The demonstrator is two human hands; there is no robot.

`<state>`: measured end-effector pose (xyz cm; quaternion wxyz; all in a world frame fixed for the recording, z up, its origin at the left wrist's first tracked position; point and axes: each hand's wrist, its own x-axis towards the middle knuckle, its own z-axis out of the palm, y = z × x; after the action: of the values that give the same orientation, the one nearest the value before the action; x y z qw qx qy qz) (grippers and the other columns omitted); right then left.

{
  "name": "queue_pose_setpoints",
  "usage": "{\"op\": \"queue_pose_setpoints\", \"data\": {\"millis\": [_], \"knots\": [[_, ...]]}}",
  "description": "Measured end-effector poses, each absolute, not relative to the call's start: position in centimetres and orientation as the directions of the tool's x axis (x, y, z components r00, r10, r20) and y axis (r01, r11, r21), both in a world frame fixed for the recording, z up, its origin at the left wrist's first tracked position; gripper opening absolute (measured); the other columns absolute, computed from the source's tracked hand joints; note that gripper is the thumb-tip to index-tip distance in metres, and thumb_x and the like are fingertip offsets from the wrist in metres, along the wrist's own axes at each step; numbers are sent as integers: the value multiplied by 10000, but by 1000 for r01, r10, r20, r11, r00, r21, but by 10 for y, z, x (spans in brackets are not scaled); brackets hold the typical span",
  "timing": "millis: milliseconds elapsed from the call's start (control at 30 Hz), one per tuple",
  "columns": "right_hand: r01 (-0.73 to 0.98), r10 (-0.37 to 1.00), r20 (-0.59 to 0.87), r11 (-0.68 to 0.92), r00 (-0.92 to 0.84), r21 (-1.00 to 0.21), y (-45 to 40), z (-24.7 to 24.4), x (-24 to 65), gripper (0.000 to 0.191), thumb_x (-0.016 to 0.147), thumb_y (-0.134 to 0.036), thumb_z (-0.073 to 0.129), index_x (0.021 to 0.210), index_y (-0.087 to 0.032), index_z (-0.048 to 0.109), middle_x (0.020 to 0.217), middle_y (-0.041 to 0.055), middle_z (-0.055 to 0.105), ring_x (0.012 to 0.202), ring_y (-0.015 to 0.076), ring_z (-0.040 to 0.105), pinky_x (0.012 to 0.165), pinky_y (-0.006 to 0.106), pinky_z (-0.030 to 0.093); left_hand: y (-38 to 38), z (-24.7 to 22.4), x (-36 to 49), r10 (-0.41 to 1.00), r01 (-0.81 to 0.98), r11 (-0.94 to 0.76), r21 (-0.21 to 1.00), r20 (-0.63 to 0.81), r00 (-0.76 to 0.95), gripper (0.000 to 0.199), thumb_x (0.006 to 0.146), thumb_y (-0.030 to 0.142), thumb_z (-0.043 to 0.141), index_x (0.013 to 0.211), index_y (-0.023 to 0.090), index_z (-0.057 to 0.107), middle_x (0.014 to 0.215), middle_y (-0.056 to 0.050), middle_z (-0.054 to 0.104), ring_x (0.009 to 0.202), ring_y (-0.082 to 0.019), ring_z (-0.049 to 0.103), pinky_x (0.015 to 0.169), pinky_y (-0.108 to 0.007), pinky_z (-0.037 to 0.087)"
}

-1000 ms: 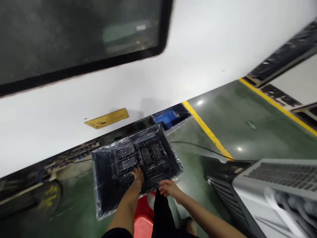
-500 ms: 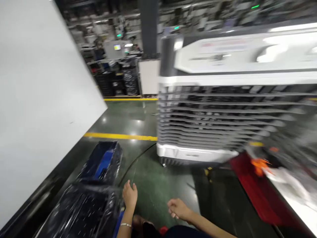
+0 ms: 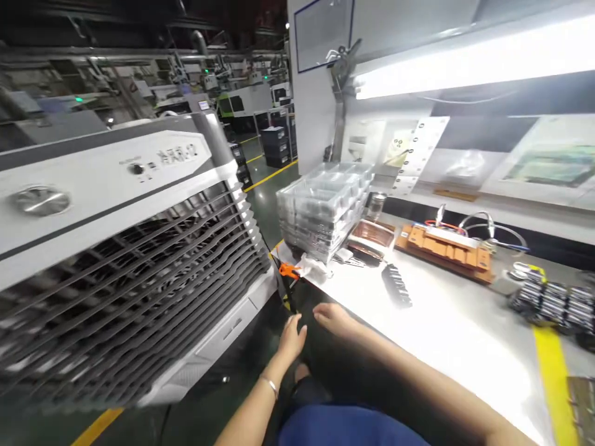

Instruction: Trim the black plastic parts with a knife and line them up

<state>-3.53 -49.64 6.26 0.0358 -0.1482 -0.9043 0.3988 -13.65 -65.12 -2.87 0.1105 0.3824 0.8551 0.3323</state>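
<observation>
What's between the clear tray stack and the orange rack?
A brownish bin, a jar just behind it, between the tray stack and orange rack; head view.

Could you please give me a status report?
Left hand, right hand empty, near workbench. Clear plastic trays stacked on it. Air cooler at left.

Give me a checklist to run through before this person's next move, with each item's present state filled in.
1. Left hand free: ok, nothing visible in it.
2. Right hand free: ok, no item visible in it.
3. Workbench lit: ok, the tube lamp above glows.
4. Clear trays stacked: ok, at the bench's left end.
5. Dark part in hand: not ok, it lies on the bench, untouched.
6. Tray contents: cannot tell, too blurred.
</observation>
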Motion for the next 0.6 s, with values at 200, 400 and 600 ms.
{"op": "queue_pose_setpoints", "data": {"millis": [200, 400, 600], "knots": [[164, 388, 392, 853, -834, -495, -352, 146, -90, 275, 909, -348, 475, 1052, -186, 644, 1121, 140, 646, 1095, 279, 580, 964, 484, 472, -483, 24, -189, 713, 802, 154, 578, 497, -495, 389, 885, 200, 507, 1270, 147, 531, 1342, -168, 554, 1304, -263, 490, 1107, -501, 405], [48, 146, 549, 981, -823, -188, -253, 197, -165, 366, 875, -361, 518, 1147, -131, 602, 1140, 173, 641, 1094, 288, 585, 999, 499, 445, -353, 42, -209, 508, 887, 69, 456, 750, -424, 607, 922, 205, 480, 1471, 97, 244, 1474, -261, 385, 1433, -337, 289, 1133, -607, 311], [-107, -58, 504, 992, -862, -69, -220, 181, -182, 252, 853, -262, 465, 980, -131, 639, 727, 87, 670, 671, 182, 610, 678, 324, 511, -298, -2, -210, 395, 916, 54, 398, 834, -386, 775, 929, 178, 472, 1520, 150, -29, 1509, -299, 293, 1445, -356, 217, 1125, -617, 319]]}}
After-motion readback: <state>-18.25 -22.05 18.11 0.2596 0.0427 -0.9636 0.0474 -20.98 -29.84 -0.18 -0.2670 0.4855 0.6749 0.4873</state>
